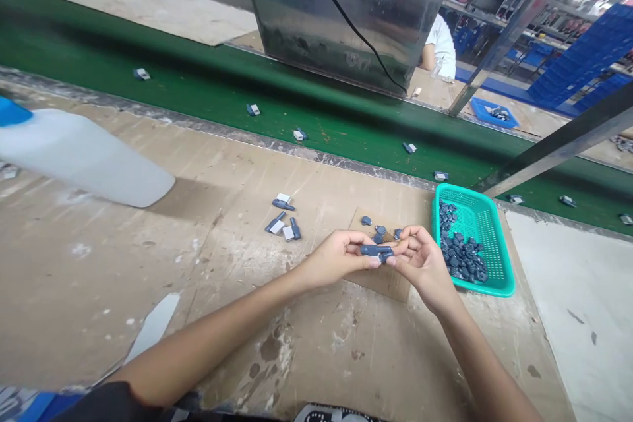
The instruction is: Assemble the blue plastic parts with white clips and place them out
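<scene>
My left hand (339, 256) and my right hand (419, 258) meet over the worn wooden bench (198, 264), fingers pinched together on small dark grey plastic parts (376, 251). The left holds a longer grey piece, and the right presses a small piece against its end. A few loose grey pieces (378, 229) lie just beyond my fingers. To the right stands a teal mesh basket (494, 257) holding several of the same grey parts (462, 257).
A cluster of grey-and-white assembled pieces (284, 221) lies left of my hands. A white plastic bottle (79, 155) lies on its side at far left. A green conveyor belt (208, 86) carries scattered parts. A metal housing (346, 6) rises behind; another person (440, 46) is beyond it.
</scene>
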Demonstrator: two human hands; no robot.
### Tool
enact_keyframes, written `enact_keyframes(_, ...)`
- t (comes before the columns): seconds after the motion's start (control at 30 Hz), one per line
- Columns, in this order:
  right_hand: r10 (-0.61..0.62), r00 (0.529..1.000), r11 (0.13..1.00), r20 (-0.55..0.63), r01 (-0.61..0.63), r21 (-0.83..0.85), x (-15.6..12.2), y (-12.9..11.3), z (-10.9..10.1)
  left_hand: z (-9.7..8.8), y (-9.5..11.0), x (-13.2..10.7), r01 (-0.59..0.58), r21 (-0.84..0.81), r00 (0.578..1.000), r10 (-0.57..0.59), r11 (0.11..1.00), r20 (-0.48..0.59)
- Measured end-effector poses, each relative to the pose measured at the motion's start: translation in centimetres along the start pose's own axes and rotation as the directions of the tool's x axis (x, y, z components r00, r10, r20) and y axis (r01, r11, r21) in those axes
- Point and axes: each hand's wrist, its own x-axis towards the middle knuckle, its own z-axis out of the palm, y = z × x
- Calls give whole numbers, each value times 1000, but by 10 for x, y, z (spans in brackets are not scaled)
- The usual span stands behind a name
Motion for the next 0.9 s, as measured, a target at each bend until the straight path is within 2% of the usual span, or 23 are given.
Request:
enact_keyframes(0.2,-20,997,999,-73,19,-26,-6,-4,-1,10,5,-2,-107,153,994,110,983,-12)
enact_keyframes(0.27,-56,993,998,-100,54,-24,-11,-5,-1,15,6,-4,-166,206,982,180,964,-54)
enact_keyframes(0.37,-121,984,992,-131,116,-44,-18,-4,0,24,11,-9,-251,375,945,310,893,-105)
enact_keyframes(0.43,-162,977,984,-139,149,-97,-18,-3,-2,26,19,-5,-301,475,931,363,827,-41)
enact_keyframes(0.53,-237,965,943,-108,202,-263,-5,-2,-21,14,34,28,-355,545,931,340,760,132)
enact_keyframes(0.6,-312,943,856,-112,228,-464,8,-2,-50,-7,47,67,-351,597,929,347,721,126)
enact_keyframes(0.63,-356,926,788,-126,225,-573,14,-1,-68,-20,54,89,-322,654,920,390,685,45)
enact_keyframes(0.7,-423,890,659,-171,172,-732,22,2,-108,-50,68,130,-157,803,886,441,575,-142)
enact_keyframes(0.77,-398,895,614,-203,95,-784,23,6,-144,-77,82,161,102,879,858,405,466,-315)
enact_keyframes(0.8,-377,901,603,-215,63,-795,23,9,-157,-87,88,171,181,879,844,389,441,-369)
enact_keyframes(0.87,-336,922,562,-194,31,-826,21,10,-173,-95,98,187,287,865,809,380,412,-450)
enact_keyframes(0.9,-325,933,517,-155,37,-855,22,10,-175,-92,102,194,319,863,783,403,392,-473)
